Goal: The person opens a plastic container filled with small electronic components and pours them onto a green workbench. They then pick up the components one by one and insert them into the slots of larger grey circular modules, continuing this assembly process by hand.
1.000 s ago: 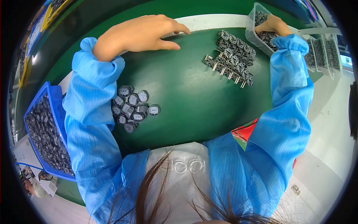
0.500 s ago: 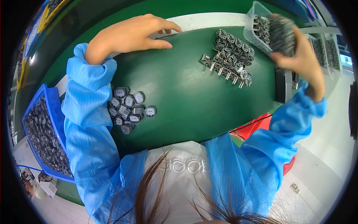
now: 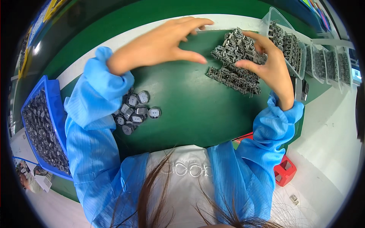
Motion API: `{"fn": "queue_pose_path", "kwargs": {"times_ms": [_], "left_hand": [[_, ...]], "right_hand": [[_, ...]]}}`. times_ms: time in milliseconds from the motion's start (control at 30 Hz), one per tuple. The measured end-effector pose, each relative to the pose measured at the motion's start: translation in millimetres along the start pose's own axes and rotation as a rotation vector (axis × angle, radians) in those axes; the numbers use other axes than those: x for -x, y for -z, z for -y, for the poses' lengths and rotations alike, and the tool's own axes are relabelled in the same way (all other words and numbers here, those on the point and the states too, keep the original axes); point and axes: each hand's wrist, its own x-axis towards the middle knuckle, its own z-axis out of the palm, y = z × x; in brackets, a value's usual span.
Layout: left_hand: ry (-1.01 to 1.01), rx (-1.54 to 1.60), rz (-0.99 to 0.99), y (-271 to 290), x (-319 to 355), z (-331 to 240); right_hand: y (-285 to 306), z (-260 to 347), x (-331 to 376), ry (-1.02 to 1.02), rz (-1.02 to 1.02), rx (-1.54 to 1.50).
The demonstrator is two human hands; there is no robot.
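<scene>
My left hand (image 3: 163, 43) is over the far side of the green table, thumb and fingers spread with nothing between them. Its fingertips point at a stack of small metal parts with pins (image 3: 230, 49), a short way off. At the right end of that stack, my right hand (image 3: 272, 60) curls its thumb and fingers around a clump of the same metal parts (image 3: 251, 52). A flatter row of these parts (image 3: 235, 80) lies nearer to me on the table. Under my left forearm are several round grey-black pieces with pale faces (image 3: 142, 110), partly hidden by the sleeve.
A clear plastic box (image 3: 302, 62) of metal parts stands at the table's right edge, with more clear boxes (image 3: 330, 64) beyond it. At the left is a blue bin (image 3: 57, 114) full of small dark round pieces. A red stool (image 3: 285, 171) stands low at the right.
My right hand has moved left from the clear box, bringing a clump of metal parts to the stack on the table. My left hand has moved right toward it.
</scene>
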Motion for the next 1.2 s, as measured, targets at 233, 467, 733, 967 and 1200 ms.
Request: {"fn": "queue_pose_path", "kwargs": {"times_ms": [233, 467, 733, 967, 1200], "left_hand": [[0.103, 0.129, 0.029, -35, -14, -5], [0.218, 0.481, 0.112, -4, -7, -26], [0.407, 0.626, -0.102, 37, 45, -38], [0.390, 0.537, -0.210, 40, 62, -29], [0.096, -0.315, -0.431, 14, 67, -20]], "right_hand": [[-2, 17, 0, 0.109, -0.327, 0.078], [11, 71, 6, 0.159, -0.763, -0.156], [-34, 92, -12, 0.256, -0.060, -0.031], [-68, 87, -40, 0.411, 0.023, -0.146], [-94, 105, -36, 0.176, -0.078, 0.131]]}}
